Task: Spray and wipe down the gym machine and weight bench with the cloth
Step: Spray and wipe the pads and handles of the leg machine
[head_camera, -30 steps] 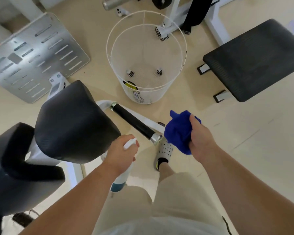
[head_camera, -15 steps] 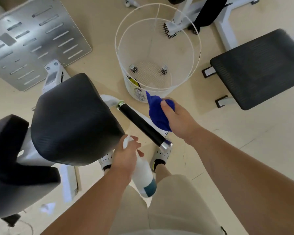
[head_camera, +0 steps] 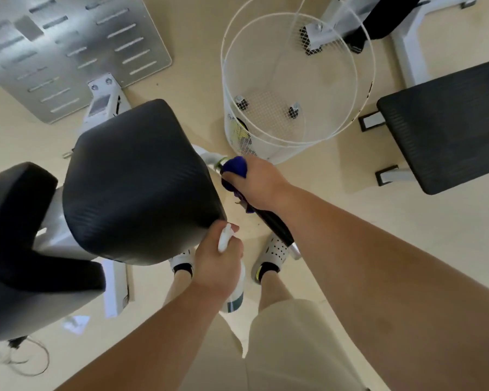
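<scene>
1. The blue cloth is bunched at the far end of the black handle grip. A loose hold could let it slide off, or leave the near end by the metal cap unwiped.
2. The spray bottle has its nozzle beside the seat pad. A stray squeeze would likely wet the floor by the shoes, a slip risk.
3. Right hand: fingers curled around cloth and grip together, clamped.
4. Left hand: wrapped around the bottle's neck. Whether it touches the pad, I cannot tell.
5. The weight bench sits far right, well apart from both hands.
</scene>
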